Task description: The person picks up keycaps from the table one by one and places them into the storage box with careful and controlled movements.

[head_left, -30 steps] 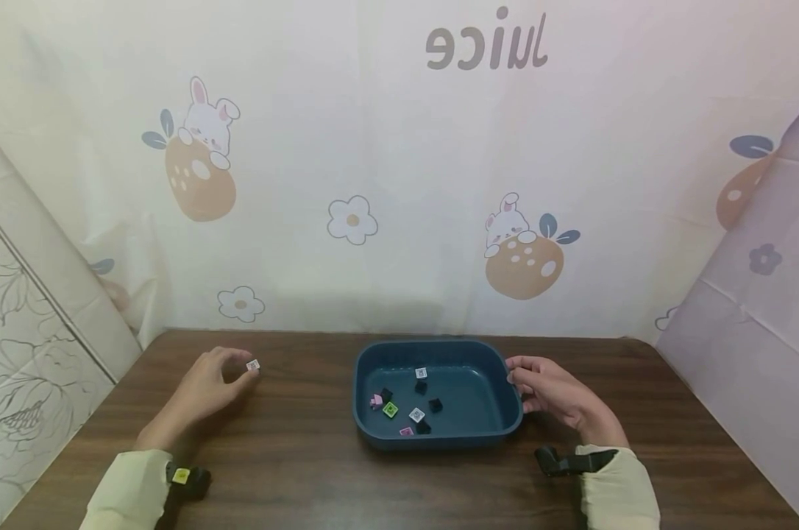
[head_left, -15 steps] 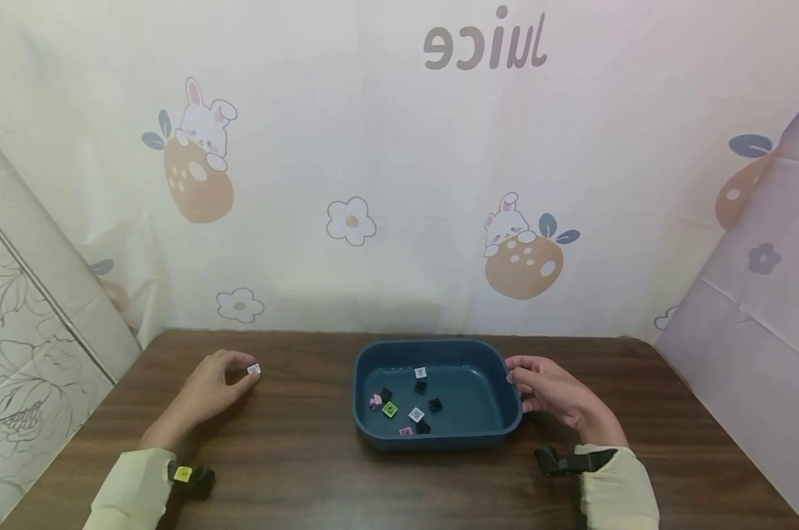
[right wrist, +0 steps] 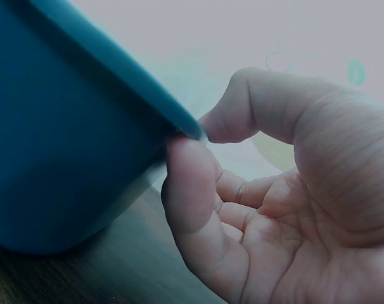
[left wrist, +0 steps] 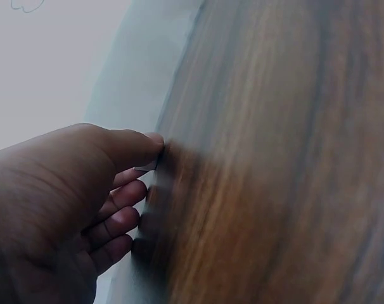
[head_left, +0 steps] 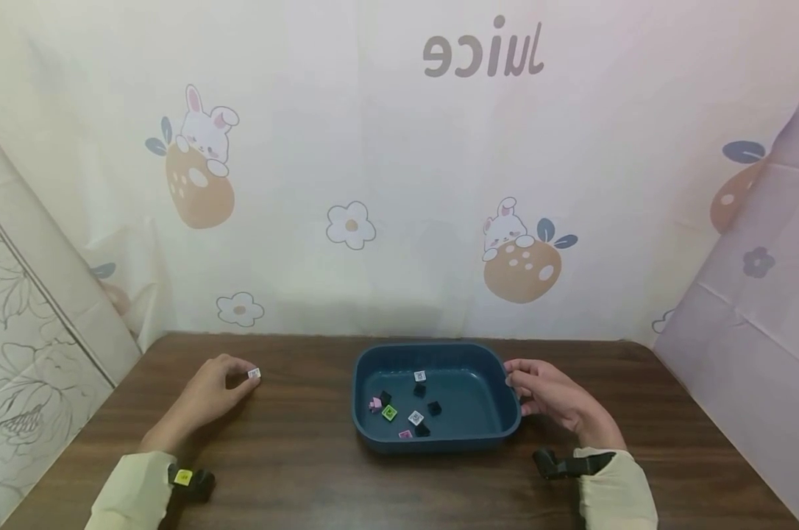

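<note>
At the left of the table, my left hand pinches a small white square block with a dark print between thumb and forefinger. In the left wrist view only a pale edge of the block shows between the fingertips, close over the table. My right hand grips the right rim of a dark blue rectangular tray. The right wrist view has the thumb and forefinger on either side of that rim. Inside the tray lie several small blocks: white, black, green and pink.
A brown wood-grain table bears the tray right of centre. A pale printed curtain hangs behind the table's back edge, with more cloth at both sides. Each wrist wears a black camera strap over a pale sleeve.
My left hand has come slightly lower with the white block still pinched. The head view has tilted a little. The right hand and tray keep their places.
</note>
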